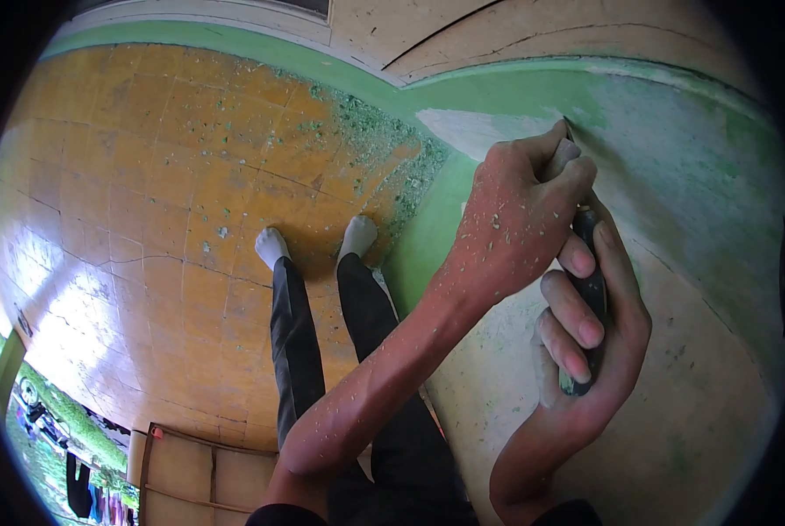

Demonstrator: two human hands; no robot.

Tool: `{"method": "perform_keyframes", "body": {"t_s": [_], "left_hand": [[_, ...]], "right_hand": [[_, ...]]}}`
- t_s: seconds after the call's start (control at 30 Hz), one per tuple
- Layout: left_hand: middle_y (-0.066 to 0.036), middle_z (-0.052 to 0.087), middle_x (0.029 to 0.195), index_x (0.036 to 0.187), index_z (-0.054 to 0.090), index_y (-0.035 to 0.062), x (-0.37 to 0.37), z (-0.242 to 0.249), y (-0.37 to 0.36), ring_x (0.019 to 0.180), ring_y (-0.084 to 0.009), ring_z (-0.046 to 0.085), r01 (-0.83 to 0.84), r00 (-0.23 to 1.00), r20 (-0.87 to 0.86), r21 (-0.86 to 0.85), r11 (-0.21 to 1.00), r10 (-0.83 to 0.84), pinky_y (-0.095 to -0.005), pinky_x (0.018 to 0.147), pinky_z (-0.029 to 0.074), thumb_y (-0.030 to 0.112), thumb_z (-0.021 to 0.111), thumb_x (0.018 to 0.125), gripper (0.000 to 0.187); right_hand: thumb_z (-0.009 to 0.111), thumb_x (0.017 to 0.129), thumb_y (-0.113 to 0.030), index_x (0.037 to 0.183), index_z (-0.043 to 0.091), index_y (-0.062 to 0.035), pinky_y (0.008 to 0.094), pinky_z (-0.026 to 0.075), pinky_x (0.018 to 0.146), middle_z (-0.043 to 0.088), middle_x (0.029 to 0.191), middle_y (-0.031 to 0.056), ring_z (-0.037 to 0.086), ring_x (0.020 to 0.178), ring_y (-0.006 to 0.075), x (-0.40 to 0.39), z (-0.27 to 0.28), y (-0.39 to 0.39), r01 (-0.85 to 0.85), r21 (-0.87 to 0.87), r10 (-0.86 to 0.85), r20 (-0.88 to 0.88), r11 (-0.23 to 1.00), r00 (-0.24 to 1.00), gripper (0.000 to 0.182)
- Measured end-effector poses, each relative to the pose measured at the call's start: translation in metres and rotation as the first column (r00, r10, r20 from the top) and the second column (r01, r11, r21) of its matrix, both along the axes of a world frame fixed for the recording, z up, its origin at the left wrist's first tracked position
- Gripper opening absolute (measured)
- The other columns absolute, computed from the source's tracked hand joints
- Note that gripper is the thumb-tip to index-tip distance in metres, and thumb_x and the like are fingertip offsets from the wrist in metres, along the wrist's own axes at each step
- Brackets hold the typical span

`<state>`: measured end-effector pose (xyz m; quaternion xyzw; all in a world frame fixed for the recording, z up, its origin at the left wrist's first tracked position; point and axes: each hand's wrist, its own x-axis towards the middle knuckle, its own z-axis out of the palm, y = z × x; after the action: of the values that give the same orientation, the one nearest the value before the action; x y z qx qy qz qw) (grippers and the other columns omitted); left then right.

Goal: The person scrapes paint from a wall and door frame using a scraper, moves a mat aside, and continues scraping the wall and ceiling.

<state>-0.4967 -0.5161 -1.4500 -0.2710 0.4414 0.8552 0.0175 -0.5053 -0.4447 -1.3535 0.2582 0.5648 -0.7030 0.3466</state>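
Observation:
Both of my hands are closed around a dark-handled scraper [597, 294], held against the partly stripped green wall [699, 167]. My left hand [528, 206] grips its front part, near the thin dark tip that touches the wall. Lower down, my right hand [603, 324] wraps its fingers round the handle, whose butt shows below them. Most of the blade is hidden behind my left fingers. Small paint flakes cling to the back of my left hand and forearm. A whitish scraped patch [463, 130] lies on the wall just left of the tip.
Green paint chips [379, 145] are strewn over the orange tiled floor [129, 167], thickest along the wall's foot. My feet [357, 235] in light socks stand on the tiles. A wooden-framed panel [182, 473] is at lower left, beside a bright opening to greenery and hanging cloth.

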Motion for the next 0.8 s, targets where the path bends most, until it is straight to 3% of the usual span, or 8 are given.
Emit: {"method": "perform_keyframes", "body": {"t_s": [0.07,0.13,0.27,0.33,0.5,0.6,0.67,0.8], "left_hand": [[0.000,0.054,0.071,0.085,0.060,-0.0026,-0.003,-0.006,0.002,0.069,-0.0067,0.045,-0.011,0.995,0.094,-0.003,1.000,0.012,-0.0268,0.064,0.041,0.025,0.056,0.092,0.029],[-0.001,0.056,0.071,0.084,0.061,-0.0031,0.001,-0.005,0.003,0.069,-0.0069,0.046,-0.030,0.997,0.078,0.003,1.000,0.029,-0.0271,0.064,0.042,0.025,0.055,0.091,0.029],[-0.002,0.058,0.071,0.085,0.062,-0.0033,-0.003,0.004,0.004,0.068,-0.0070,0.048,-0.040,0.998,0.045,-0.026,0.999,0.041,-0.0274,0.063,0.044,0.024,0.055,0.090,0.029],[-0.003,0.057,0.070,0.083,0.061,-0.0026,-0.003,-0.002,0.002,0.067,-0.0069,0.048,-0.023,0.997,0.074,0.051,0.998,0.019,-0.0273,0.062,0.043,0.024,0.055,0.090,0.028],[-0.003,0.057,0.069,0.082,0.060,-0.0031,-0.003,0.001,-0.002,0.066,-0.0068,0.049,-0.009,0.999,0.039,-0.038,0.999,0.010,-0.0276,0.062,0.043,0.023,0.055,0.089,0.027],[-0.003,0.057,0.069,0.082,0.061,-0.0035,0.000,-0.008,-0.009,0.064,-0.0070,0.049,0.052,0.998,0.041,0.011,0.999,-0.052,-0.0278,0.060,0.043,0.022,0.055,0.088,0.027],[-0.003,0.058,0.069,0.082,0.061,-0.0037,-0.003,-0.012,0.000,0.061,-0.0070,0.049,-0.035,0.999,-0.011,-0.118,0.992,0.034,-0.0277,0.058,0.043,0.021,0.055,0.088,0.026],[-0.004,0.059,0.071,0.083,0.062,-0.0043,-0.002,-0.008,0.002,0.063,-0.0071,0.050,0.007,0.998,0.064,0.073,0.997,-0.012,-0.0275,0.059,0.044,0.020,0.055,0.089,0.026]], "right_hand": [[0.035,0.105,-0.019,0.141,0.033,0.0039,0.0141,0.030,0.028,0.046,0.086,0.0022,0.035,0.044,0.0017,-0.006,-0.005,0.000,-0.014,0.029,0.013,0.029,0.999,1.000,0.042],[0.041,0.102,-0.020,0.140,0.037,0.0005,0.0199,0.037,0.029,0.048,0.084,0.0030,0.043,0.046,0.0052,-0.012,-0.013,-0.001,0.016,0.062,-0.020,0.065,0.998,0.998,0.043],[0.044,0.101,-0.020,0.135,0.042,0.0001,0.0183,0.034,0.031,0.048,0.083,0.0009,0.043,0.047,0.0035,-0.007,0.010,0.001,-0.101,0.094,0.101,-0.005,0.990,0.995,0.039],[0.044,0.101,-0.019,0.135,0.042,0.0004,0.0179,0.033,0.030,0.047,0.082,0.0007,0.042,0.046,0.0035,-0.008,-0.002,-0.001,-0.057,0.147,0.055,0.016,0.988,0.998,0.040],[0.044,0.101,-0.019,0.135,0.043,-0.0004,0.0184,0.032,0.029,0.047,0.082,0.0006,0.040,0.045,0.0037,-0.006,-0.001,-0.008,-0.051,0.124,0.051,0.003,0.991,0.999,0.039],[0.043,0.101,-0.019,0.135,0.043,-0.0005,0.0184,0.032,0.029,0.047,0.082,0.0006,0.040,0.045,0.0037,-0.003,0.000,0.000,-0.046,0.133,0.043,0.023,0.990,0.999,0.039],[0.042,0.101,-0.020,0.134,0.044,-0.0002,0.0186,0.033,0.030,0.046,0.082,0.0006,0.040,0.045,0.0038,-0.002,-0.001,0.004,-0.023,0.079,0.019,0.052,0.997,0.998,0.038],[0.043,0.101,-0.019,0.134,0.044,0.0002,0.0182,0.030,0.028,0.046,0.081,0.0010,0.039,0.044,0.0031,-0.005,-0.017,-0.006,-0.031,0.151,0.034,-0.020,0.988,0.999,0.038]]}}
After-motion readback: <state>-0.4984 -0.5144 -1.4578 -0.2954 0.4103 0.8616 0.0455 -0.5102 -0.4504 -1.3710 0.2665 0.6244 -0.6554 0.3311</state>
